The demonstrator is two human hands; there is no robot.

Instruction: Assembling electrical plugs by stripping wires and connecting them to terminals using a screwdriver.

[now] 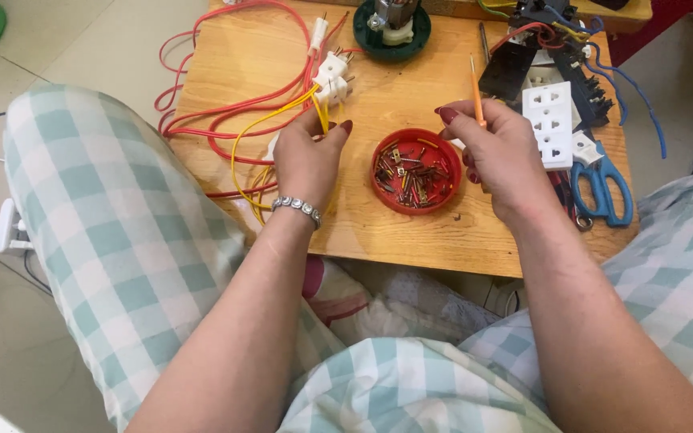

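Two hands work over a small wooden table [411, 232], one on each side of a single red round lid [416, 171] that holds a heap of small metal screws and contact pieces, too many and too tangled to count.

The left hand [308, 160] has its fingers pressed together around a bunch of yellow wires [262, 124], pinching them between thumb and fingertips near the wire ends. One beaded bracelet [297, 208] sits on that wrist. Just above the fingertips lie two white plugs [332, 76], their metal pins pointing up and to the right, away from the person. A third white plug [319, 32] lies farther up among the looping red wires [202, 120].

The right hand [503, 156] is closed around one thin orange screwdriver [476, 92], pinching it between thumb and forefinger. The tool's long axis runs nearly upright in the view, leaning slightly left, with its slim tip pointing away from the person toward the far edge of the table. It stands above the table, between the red lid and one white socket strip [549, 124] showing three outlets.

One pair of blue-handled scissors [601, 186] lies right of that hand, handles toward the person. A dark green round base [391, 32] sits at the far edge.
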